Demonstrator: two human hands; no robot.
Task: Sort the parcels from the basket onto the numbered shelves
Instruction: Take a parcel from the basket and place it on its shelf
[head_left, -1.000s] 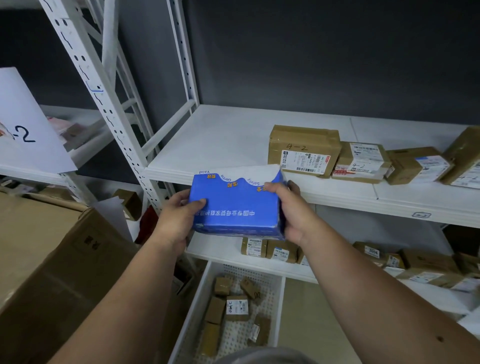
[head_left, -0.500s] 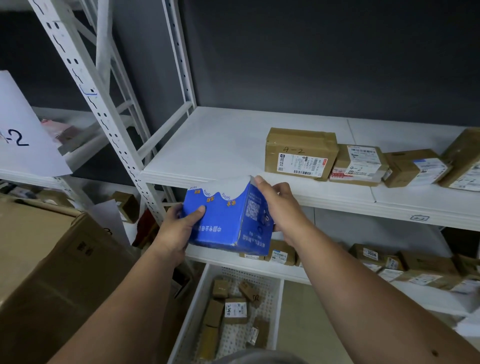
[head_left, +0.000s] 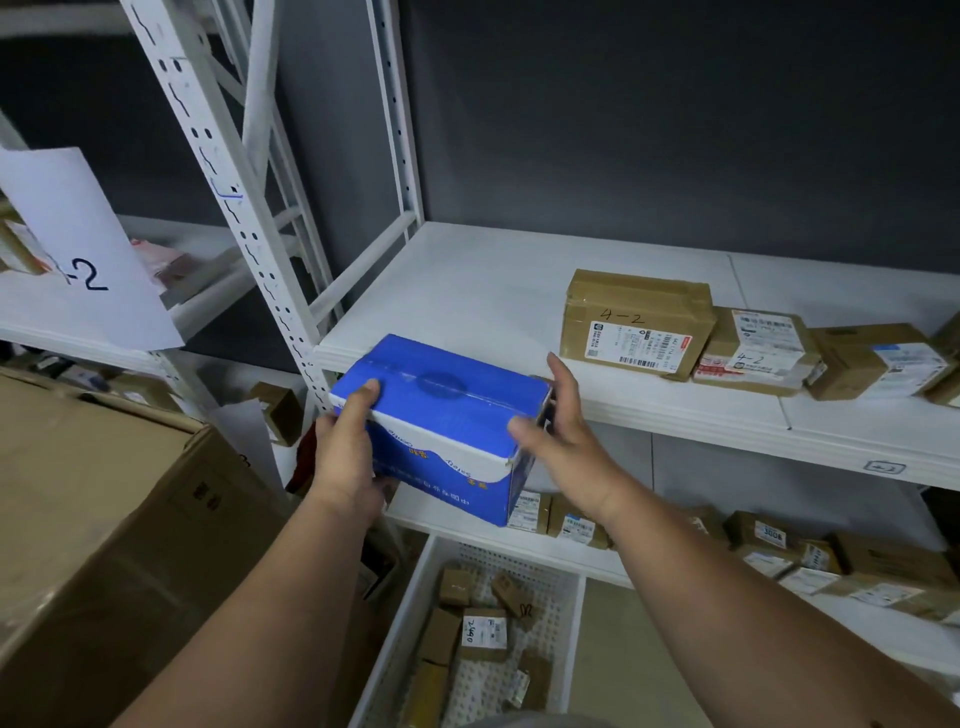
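- Fingers of the left hand (head_left: 347, 457) curl round the left end of the blue box (head_left: 441, 423), thumb on its top face.
- Right hand (head_left: 558, 436) sits at the box's right end, fingers fairly straight, thumb touching the near top edge.
- Box is held at the front edge of the shelf (head_left: 467, 291), left of a brown parcel (head_left: 636, 322) marked 4-2.
- Below, a white basket (head_left: 415, 597) holds small parcels.
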